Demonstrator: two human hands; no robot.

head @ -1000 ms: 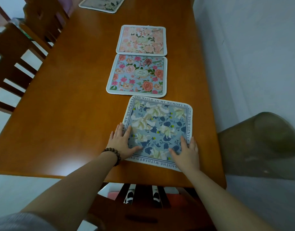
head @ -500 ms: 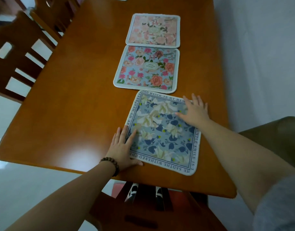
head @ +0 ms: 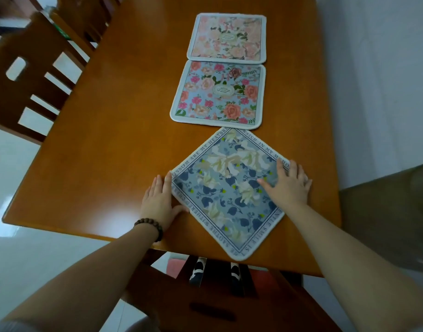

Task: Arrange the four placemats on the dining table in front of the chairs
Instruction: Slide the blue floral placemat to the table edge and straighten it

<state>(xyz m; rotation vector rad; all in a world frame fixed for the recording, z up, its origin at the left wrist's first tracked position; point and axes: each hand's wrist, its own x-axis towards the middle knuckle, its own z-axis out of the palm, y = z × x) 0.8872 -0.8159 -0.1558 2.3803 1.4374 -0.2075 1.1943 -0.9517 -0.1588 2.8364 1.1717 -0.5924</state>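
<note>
Blue lily placemat (head: 229, 190) lies cornerwise at the table's (head: 98, 152) near edge. Right hand (head: 288, 188) presses flat on it; left hand (head: 159, 202), open, steadies its left corner, evidently to pivot it.

The wooden table (head: 105, 144) carries three placemats: pink floral (head: 227, 37), blue rose (head: 217, 94), grey-blue lily (head: 227, 188) turned cornerwise.

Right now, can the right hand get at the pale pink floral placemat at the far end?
Probably yes: the right hand lies flat on the grey-blue lily placemat, and nothing stands between it and the pale pink floral placemat, though that is a long stretch.
</note>
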